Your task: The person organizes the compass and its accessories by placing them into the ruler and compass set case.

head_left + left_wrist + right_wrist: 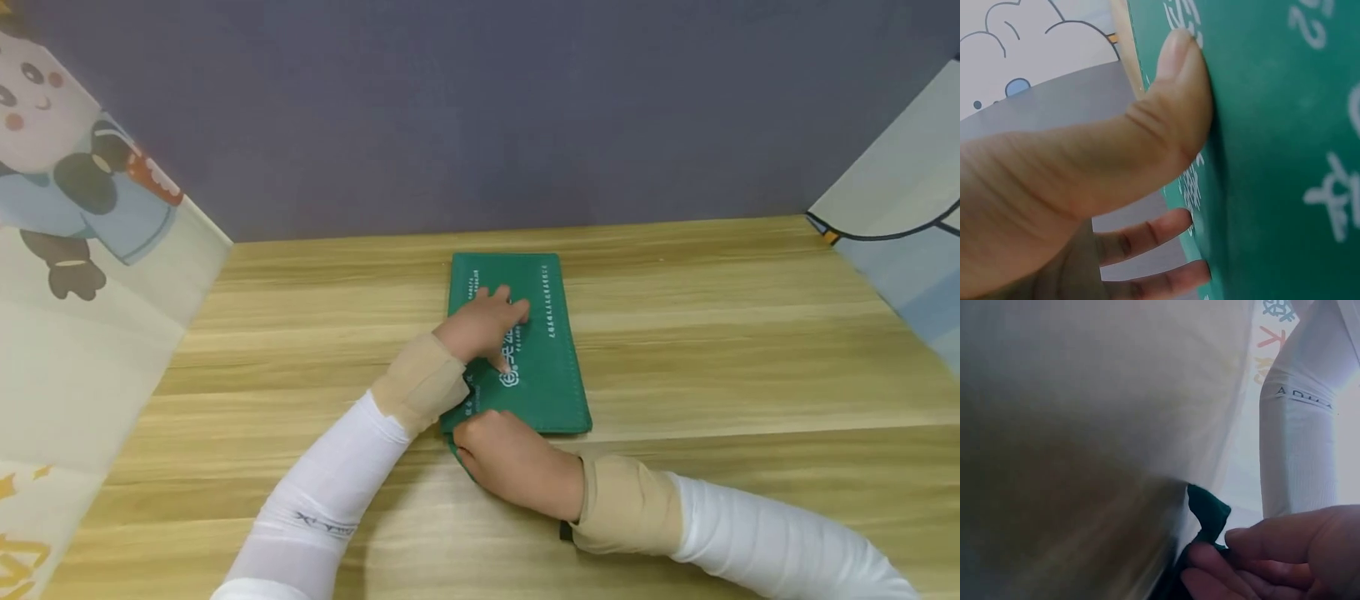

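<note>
A green cloth bag (551, 379) with white printing lies flat on the wooden table, shaped as a neat rectangle. Across its left half, my left hand (487, 327) rests with fingers spread. In the left wrist view, the left thumb (1182, 94) and fingertips touch the printed green surface. My right hand (517, 467) is at the bag's near left corner. Its thumb and curled fingers pinch a green strap (1209, 512) in the right wrist view, where a short piece sticks out past the fingertips.
The wooden table (712, 350) runs back to a dark grey-blue panel (510, 117). Side walls with cartoon pictures (75, 167) stand left and right. Both forearms wear white sleeves (322, 492) with tan wrist wraps.
</note>
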Available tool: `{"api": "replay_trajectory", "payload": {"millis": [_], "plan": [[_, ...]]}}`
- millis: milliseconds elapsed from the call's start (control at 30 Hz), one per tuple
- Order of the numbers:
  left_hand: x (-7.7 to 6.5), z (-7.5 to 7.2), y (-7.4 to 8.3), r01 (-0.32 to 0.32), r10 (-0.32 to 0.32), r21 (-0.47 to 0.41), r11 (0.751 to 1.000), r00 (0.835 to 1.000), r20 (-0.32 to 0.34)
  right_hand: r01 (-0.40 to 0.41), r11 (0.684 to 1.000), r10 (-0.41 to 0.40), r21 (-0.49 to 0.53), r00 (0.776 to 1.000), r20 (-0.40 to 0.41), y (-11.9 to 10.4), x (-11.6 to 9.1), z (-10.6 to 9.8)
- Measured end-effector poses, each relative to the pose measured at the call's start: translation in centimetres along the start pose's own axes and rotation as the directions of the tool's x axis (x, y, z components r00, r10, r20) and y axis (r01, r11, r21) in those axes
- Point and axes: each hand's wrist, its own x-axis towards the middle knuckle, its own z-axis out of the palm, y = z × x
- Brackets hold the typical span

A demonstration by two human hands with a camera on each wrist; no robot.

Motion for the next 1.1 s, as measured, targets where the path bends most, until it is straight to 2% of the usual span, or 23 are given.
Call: {"api": "replay_trajectory", "payload": {"millis": [233, 433, 633, 800, 967, 1100], "plan": [[-0.1, 0.1, 0.1, -0.013, 0.013, -0.02, 1.0, 1.0, -0.021, 0.005, 0.996, -0.002, -0.085, 1.0, 0.031, -0.1, 0.0, -0.1], [-0.1, 0.1, 0.2, -0.015, 0.014, -0.025, 1.0, 0.999, -0.042, -0.006, 0.999, 0.008, -0.042, 0.999, 0.044, 0.3, -0.2, -0.5], [0.0, 0.2, 0.4, -0.015, 0.014, -0.038, 0.999, 0.999, -0.032, -0.007, 1.0, 0.008, -0.018, 0.998, 0.066, 0.7, -0.4, -0.6], [0.2, 0.4, 0.5, -0.021, 0.019, -0.06, 0.998, 0.999, -0.03, 0.02, 0.999, -0.022, 0.028, 0.998, 0.051, 1.4, -0.9, -0.7], [0.3, 0.6, 0.0, -0.037, 0.033, -0.109, 0.993, 0.999, -0.038, 0.035, 0.997, -0.038, 0.062, 0.999, 0.035, 1.9, -1.0, -0.6], [0.4, 1.1, -0.8, -0.053, 0.041, -0.16, 0.986, 0.996, -0.077, 0.034, 0.994, -0.036, 0.1, 0.999, 0.019, 2.6, -1.4, -0.8]]}}
